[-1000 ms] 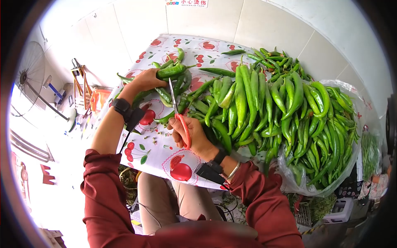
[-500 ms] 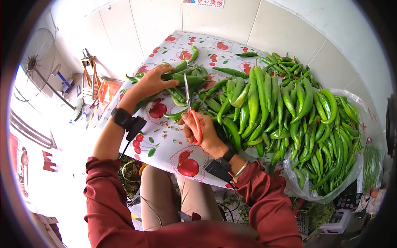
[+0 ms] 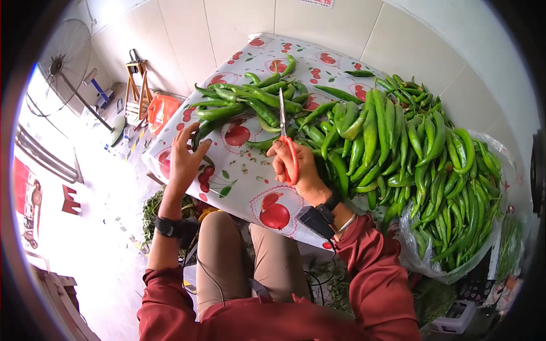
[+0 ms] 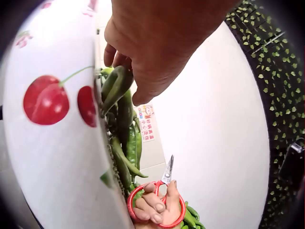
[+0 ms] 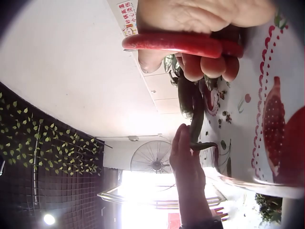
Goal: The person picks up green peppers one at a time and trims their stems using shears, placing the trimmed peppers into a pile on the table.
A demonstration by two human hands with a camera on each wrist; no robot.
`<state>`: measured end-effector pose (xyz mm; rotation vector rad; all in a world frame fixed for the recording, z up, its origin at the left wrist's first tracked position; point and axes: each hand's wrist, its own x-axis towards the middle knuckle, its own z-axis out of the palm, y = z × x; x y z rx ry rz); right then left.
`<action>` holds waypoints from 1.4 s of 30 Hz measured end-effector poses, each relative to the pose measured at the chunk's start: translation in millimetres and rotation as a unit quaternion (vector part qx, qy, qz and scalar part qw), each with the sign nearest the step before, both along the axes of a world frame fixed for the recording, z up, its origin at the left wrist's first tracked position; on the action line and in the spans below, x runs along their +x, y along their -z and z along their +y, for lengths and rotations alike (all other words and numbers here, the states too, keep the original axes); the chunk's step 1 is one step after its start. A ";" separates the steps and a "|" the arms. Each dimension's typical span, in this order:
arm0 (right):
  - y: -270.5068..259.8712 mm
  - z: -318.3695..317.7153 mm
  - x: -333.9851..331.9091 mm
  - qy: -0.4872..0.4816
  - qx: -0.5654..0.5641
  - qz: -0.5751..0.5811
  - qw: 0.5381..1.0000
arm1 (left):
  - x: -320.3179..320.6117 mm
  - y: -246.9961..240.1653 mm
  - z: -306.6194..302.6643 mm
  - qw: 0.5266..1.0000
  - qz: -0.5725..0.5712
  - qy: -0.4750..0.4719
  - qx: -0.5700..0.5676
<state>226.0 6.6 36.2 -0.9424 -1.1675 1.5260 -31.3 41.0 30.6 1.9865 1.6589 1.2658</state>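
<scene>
In the head view my left hand (image 3: 183, 154) is at the table's left side, fingers extended and thumb spread, right at a dark green chili pepper (image 3: 202, 132). The left wrist view shows the fingers against that curved pepper (image 4: 117, 87), partly covering it. My right hand (image 3: 304, 170) holds red-handled scissors (image 3: 292, 162), fingers through the loops, blades pointing away from me. Beyond both hands lies a loose heap of green chili peppers (image 3: 259, 102). To the right of the scissors is a much larger pile of peppers (image 3: 398, 136).
The table has a fruit-printed cloth (image 3: 239, 170), with small green scraps near the scissors. A clear plastic bag (image 3: 449, 278) lies under the big pile's right side. Smaller peppers (image 3: 412, 91) sit at the back by the tiled wall (image 3: 318, 34). A fan (image 3: 60, 62) stands on the left.
My left hand has left the pepper heap and come back toward me and left, to a single dark pepper near the edge. The right hand still holds the scissors upright.
</scene>
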 end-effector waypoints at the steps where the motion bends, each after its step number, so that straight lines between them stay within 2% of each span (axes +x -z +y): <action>1: 0.8 0.4 0.0 0.000 0.000 0.004 1.000 | 3.5 6.9 -3.0 0.999 -0.051 -0.011 -0.011; 4: -0.7 -1.8 0.1 0.000 -0.001 -0.006 1.000 | 14.4 16.9 -11.4 0.996 0.017 -0.088 0.018; 14: -0.7 -3.3 -5.3 0.020 0.022 -0.055 0.998 | 14.8 12.5 -14.4 0.996 0.013 -0.087 0.017; 24: 0.1 -6.2 -10.9 -0.034 0.059 -0.069 0.995 | 13.1 14.4 -14.7 0.996 0.012 -0.087 0.020; 42: 8.1 -3.9 -9.4 -0.021 0.068 -0.067 0.995 | 15.1 15.3 -13.9 0.996 0.012 -0.093 0.012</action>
